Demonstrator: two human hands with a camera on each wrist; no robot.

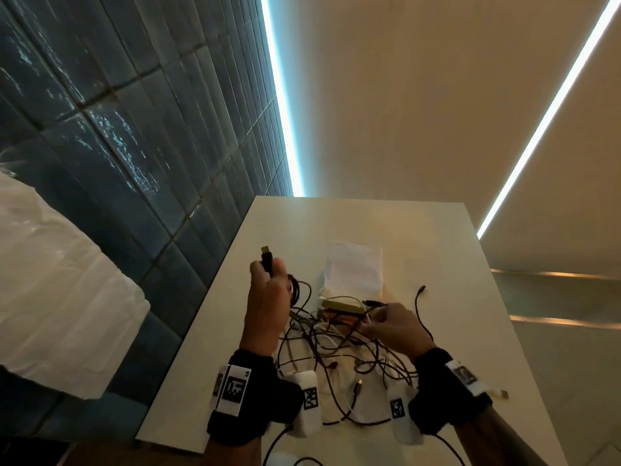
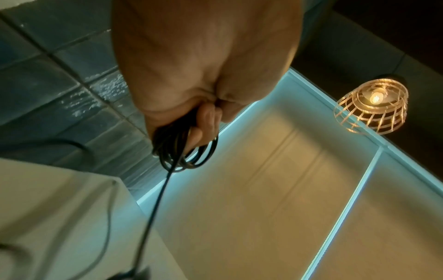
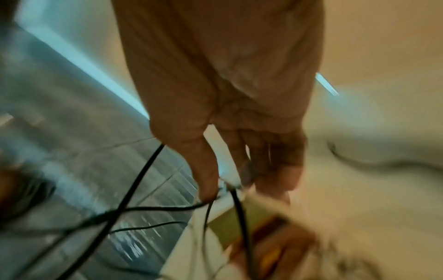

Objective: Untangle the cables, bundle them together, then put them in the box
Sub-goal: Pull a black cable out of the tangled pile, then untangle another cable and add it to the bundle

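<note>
While my left hand (image 1: 267,297) is raised above the white tabletop (image 1: 447,264), its fingers are curled round a coil of black cable (image 2: 184,149), with the cable's USB plug (image 1: 266,255) sticking up past my thumb. From the left wrist view, several loops of that coil hang below my curled fingers (image 2: 206,121), and one strand drops from it toward the tabletop.

My right hand (image 1: 393,327) is lower, over the middle of the tabletop, with thumb and forefinger pinching a thin dark cable (image 3: 237,204) just above the tangle of cables (image 1: 342,351). The right wrist view is blurred, so I cannot tell exactly which strand in the pile it belongs to.

That tangle lies spread on the tabletop between and in front of my wrists, dark and light strands crossing each other, with a few small plugs loose among them. One dark cable end (image 1: 421,290) curves out to the right, apart from the heap. Beyond the tangle sits the box (image 1: 339,312), a small open one with something orange inside, and behind it a white sheet (image 1: 356,267) stands or leans, I cannot tell which. Both my wrists carry black bands (image 1: 248,391) with white marker tags. A tiled wall (image 1: 117,146) runs along the left of the tabletop.
</note>
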